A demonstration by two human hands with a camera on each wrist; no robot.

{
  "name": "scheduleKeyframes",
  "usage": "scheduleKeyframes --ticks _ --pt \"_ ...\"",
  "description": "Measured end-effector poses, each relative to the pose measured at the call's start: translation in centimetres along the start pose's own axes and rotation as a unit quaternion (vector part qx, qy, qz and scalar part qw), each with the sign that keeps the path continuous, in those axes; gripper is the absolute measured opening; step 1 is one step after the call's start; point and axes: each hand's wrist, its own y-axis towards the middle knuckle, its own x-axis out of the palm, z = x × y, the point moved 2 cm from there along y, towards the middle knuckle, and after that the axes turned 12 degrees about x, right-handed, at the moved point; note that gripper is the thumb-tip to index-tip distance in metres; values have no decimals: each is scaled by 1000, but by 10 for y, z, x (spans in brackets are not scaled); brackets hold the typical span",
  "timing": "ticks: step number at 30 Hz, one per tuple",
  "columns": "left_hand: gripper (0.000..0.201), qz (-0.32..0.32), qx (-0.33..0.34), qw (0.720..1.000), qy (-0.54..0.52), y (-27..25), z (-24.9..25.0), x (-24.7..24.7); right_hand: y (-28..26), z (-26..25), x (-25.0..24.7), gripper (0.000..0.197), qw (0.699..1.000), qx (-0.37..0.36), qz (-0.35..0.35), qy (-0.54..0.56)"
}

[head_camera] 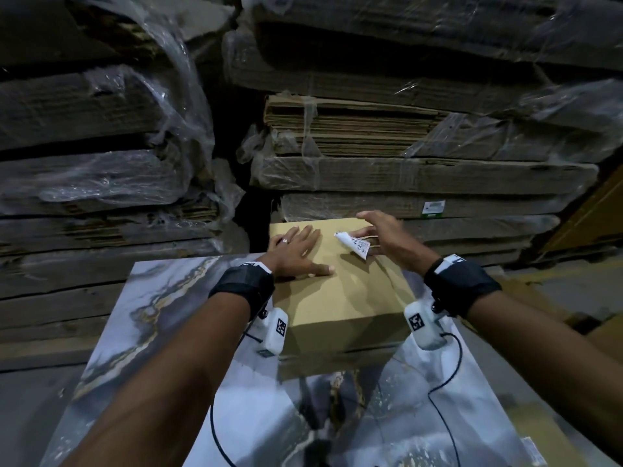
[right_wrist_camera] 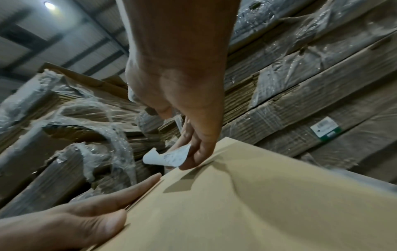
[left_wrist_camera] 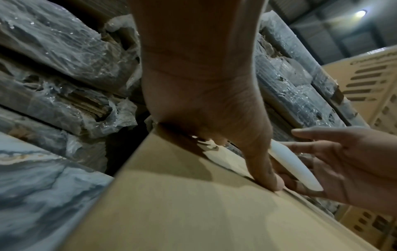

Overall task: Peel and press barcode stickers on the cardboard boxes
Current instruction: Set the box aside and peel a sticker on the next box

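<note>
Curling upward, sticker (head_camera: 355, 245) pinched in right hand (head_camera: 387, 237) above box (head_camera: 337, 298).

I see a marble-patterned tabletop (head_camera: 161, 318), grey and white with gold veining, filling the lower part of my head view. Behind it, stacks of flattened cardboard sheets (head_camera: 354, 129) wrapped in torn clear plastic film (head_camera: 182, 96) rise like a wall, left and right, with a dark gap (head_camera: 256, 210) between the two piles. One bundle on the right carries a small white and green label (head_camera: 434, 209). On my far right, a printed carton (left_wrist_camera: 369, 81) with dark bars on its side, text too blurred to read. A ceiling lamp (right_wrist_camera: 50, 5) glows overhead against a corrugated roof. Black cables (head_camera: 448, 382) trail across the tabletop.
</note>
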Motion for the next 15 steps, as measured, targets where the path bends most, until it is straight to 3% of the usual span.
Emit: scheduleKeyframes --ticks 3,9,12,15 --pt "109 -15 -25 999 19 2 3 -1 6 -2 1 48 998 42 -18 38" --pt "63 3 -29 999 32 6 0 1 18 21 -15 72 978 79 -57 183" --pt "57 -3 -5 999 47 4 -1 2 16 27 -22 77 960 84 -84 255" --pt "59 -54 65 995 45 -6 10 4 17 26 -24 83 953 87 -110 268"
